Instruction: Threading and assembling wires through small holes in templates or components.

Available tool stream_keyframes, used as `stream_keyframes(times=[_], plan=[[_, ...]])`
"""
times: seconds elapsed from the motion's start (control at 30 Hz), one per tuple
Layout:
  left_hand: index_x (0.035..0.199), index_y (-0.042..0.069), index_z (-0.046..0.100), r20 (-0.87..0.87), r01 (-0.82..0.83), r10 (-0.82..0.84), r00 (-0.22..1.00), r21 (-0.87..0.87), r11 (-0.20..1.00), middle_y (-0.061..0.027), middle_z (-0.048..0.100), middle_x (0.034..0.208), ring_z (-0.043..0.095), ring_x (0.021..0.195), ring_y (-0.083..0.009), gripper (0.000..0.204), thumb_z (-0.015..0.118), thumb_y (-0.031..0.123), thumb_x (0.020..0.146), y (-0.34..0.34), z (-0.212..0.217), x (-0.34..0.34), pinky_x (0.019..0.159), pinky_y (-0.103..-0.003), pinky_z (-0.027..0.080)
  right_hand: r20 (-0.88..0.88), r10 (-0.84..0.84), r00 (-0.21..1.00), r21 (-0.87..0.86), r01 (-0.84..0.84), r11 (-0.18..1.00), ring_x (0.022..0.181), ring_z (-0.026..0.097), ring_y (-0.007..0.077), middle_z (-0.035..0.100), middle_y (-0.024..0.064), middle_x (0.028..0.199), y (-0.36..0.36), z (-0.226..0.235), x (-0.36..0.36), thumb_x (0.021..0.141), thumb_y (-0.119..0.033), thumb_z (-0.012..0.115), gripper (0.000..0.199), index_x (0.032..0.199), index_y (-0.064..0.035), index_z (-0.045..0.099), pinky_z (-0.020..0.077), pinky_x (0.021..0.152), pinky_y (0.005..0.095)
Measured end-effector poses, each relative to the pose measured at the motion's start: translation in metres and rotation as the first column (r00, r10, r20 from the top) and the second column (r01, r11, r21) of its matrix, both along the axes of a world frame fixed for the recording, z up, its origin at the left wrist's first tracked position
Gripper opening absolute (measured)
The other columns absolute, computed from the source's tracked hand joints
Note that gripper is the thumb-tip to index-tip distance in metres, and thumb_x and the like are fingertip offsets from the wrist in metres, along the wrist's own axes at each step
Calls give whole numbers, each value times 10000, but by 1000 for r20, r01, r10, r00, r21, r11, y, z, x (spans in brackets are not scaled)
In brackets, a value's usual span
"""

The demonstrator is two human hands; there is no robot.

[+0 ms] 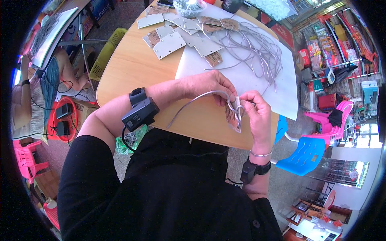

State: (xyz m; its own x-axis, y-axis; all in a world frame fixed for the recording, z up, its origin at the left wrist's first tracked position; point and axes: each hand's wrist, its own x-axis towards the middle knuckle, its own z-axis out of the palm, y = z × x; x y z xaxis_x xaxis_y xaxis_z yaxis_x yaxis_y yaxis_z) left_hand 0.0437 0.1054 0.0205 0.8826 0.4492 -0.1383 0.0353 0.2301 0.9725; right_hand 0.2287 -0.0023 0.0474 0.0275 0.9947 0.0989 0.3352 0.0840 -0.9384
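My left hand (pixel 211 86) is closed at the upper edge of a small flat brown-patterned plate (pixel 232 119), pinching it together with a grey cord (pixel 193 100). One end of that cord trails down to the left over the table's near edge. Fingers of my right hand (pixel 258 112) pinch the cord where it loops at the plate's right side; whether they also touch the plate is hard to see. The plate hangs tilted above the near part of the table.
The wooden table (pixel 132 64) bears several white plates (pixel 169 45), a white sheet (pixel 237 78), a tangle of grey cords (pixel 257 48) and a bowl of small parts (pixel 189 7). A blue chair (pixel 301 156) stands right; a yellow crate (pixel 106 54) and another person (pixel 24 100) are left.
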Motion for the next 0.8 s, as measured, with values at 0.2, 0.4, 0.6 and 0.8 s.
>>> stream_keyframes(times=[0.2, 0.4, 0.6, 0.8], plan=[[968, -8, 684, -41, 8, -8, 999, 11, 1000, -38, 675, 819, 605, 718, -82, 217, 661, 165, 838, 0, 2, -1, 664, -226, 500, 12, 66, 998, 51, -66, 997, 803, 506, 133, 502, 35, 865, 4, -2, -3, 855, -20, 548, 21, 857, -1, 558, 409, 741, 257], [966, -2, 687, -37, 15, -15, 999, 10, 1000, -35, 672, 812, 600, 713, -79, 218, 664, 171, 836, -1, 0, 0, 658, -225, 493, 195, 113, 974, 140, -142, 980, 814, 489, 170, 478, 59, 856, 6, -1, 0, 852, -16, 528, 18, 861, -10, 514, 402, 739, 277], [950, 3, 695, -14, 7, -7, 1000, 13, 1000, -42, 669, 790, 599, 691, -86, 208, 649, 169, 834, -1, 2, -1, 658, -231, 497, 184, 125, 975, 54, -137, 989, 813, 484, 186, 490, 60, 856, 4, 2, -5, 881, -42, 520, 30, 876, -13, 521, 396, 757, 283], [937, 11, 704, -11, 2, -2, 1000, 19, 1000, -55, 669, 771, 603, 661, -98, 202, 647, 167, 822, 2, -3, 0, 656, -237, 506, 223, 49, 973, -9, -49, 999, 825, 481, 192, 503, 67, 866, -2, 0, -9, 900, -66, 512, 57, 894, -12, 530, 389, 772, 290]])
